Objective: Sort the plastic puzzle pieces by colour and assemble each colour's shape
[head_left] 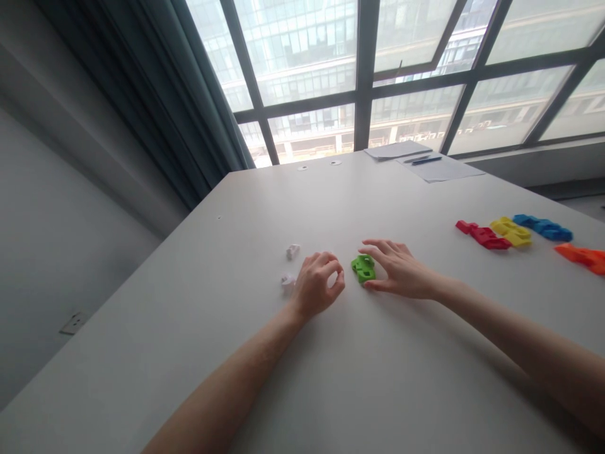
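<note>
A small green plastic piece (363,269) with cut-out openings lies on the white table. My right hand (401,271) reaches in from the right, with its thumb at the near edge of the piece and its forefinger at the far edge. The other right fingers stretch out beyond it. Just left of the green piece, my left hand (319,284) is closed, thumb and forefinger curled into a ring; anything small between the tips cannot be made out. One small white piece (287,282) sits partly behind the left hand, and another white piece (293,251) lies farther back.
On the right side of the table (265,208) lie red (486,236), yellow (513,231), blue (543,227) and orange plastic pieces (583,257). Papers (444,169) with pens (425,160) are at the far edge by the window. A dark curtain (155,82) hangs at left.
</note>
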`<control>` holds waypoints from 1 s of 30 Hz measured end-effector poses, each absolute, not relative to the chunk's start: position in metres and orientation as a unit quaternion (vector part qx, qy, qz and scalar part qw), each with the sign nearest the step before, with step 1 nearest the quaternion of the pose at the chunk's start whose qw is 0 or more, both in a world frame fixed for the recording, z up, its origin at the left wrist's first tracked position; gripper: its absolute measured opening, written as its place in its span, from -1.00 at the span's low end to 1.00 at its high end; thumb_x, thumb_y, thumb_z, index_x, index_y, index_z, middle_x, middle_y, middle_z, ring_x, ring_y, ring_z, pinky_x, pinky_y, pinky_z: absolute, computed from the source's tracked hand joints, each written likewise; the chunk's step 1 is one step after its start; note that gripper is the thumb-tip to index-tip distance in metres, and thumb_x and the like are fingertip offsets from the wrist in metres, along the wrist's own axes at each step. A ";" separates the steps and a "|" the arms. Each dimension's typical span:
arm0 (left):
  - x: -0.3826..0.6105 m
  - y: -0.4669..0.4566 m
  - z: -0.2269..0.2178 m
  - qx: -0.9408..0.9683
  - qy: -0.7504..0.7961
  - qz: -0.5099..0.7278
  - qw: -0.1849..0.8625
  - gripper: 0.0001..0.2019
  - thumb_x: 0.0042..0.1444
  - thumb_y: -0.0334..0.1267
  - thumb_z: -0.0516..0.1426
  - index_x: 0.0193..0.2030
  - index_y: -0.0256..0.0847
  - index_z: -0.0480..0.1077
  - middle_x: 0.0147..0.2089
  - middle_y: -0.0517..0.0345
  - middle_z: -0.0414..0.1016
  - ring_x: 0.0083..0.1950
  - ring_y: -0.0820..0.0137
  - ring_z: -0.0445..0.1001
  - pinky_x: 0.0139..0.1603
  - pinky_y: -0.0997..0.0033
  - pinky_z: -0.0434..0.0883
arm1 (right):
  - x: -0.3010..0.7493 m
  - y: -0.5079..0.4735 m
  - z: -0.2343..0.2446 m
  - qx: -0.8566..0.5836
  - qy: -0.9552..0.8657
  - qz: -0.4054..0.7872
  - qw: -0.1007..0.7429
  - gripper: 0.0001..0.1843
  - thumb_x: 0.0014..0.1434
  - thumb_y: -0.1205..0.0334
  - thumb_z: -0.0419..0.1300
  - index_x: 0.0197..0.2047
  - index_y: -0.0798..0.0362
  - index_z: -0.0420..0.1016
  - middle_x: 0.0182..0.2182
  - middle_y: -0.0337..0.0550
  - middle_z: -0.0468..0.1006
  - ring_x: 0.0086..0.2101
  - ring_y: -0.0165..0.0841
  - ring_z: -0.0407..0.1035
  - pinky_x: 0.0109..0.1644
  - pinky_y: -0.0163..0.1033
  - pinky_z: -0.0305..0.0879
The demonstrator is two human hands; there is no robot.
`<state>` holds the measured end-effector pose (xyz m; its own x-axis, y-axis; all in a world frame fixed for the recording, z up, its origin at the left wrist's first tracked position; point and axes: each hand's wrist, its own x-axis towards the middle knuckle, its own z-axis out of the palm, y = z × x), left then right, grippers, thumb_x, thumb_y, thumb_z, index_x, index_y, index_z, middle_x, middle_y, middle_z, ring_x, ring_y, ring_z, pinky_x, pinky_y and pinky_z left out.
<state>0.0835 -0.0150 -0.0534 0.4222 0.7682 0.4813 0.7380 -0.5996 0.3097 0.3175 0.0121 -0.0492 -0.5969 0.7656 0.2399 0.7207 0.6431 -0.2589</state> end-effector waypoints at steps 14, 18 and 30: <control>0.083 -0.013 -0.055 0.835 0.457 0.304 0.026 -0.89 0.17 -0.36 0.08 -0.36 -0.16 0.39 -0.18 0.13 0.47 -0.08 0.31 0.42 0.05 0.22 0.34 | 0.306 0.022 -0.034 -0.426 -0.895 0.076 0.107 -0.45 -0.02 -0.07 0.24 0.03 -0.05 0.38 0.18 0.05 0.32 0.17 0.00 0.20 0.18 0.15 0.11; 0.083 -0.013 -0.055 0.834 0.460 0.303 0.027 -0.90 0.17 -0.36 0.08 -0.35 -0.16 0.39 -0.17 0.13 0.48 -0.07 0.31 0.42 0.05 0.21 0.34 | 0.306 0.022 -0.035 -0.430 -0.893 0.072 0.113 -0.43 -0.02 -0.08 0.24 0.05 -0.05 0.37 0.19 0.05 0.31 0.16 0.01 0.22 0.17 0.16 0.12; 0.082 -0.014 -0.055 0.829 0.470 0.302 0.031 -0.89 0.17 -0.37 0.09 -0.35 -0.15 0.42 -0.17 0.13 0.48 -0.06 0.30 0.42 0.07 0.19 0.34 | 0.316 0.020 -0.033 -0.431 -0.892 0.084 0.111 -0.51 -0.05 -0.06 0.25 -0.05 -0.07 0.39 0.20 0.03 0.30 0.17 0.01 0.20 0.17 0.17 0.12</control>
<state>0.0825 -0.0140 -0.0548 0.3771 0.7976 0.4708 0.7599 -0.5570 0.3351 0.3156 0.0202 -0.0331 -0.6038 0.7871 0.1262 0.7496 0.6144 -0.2463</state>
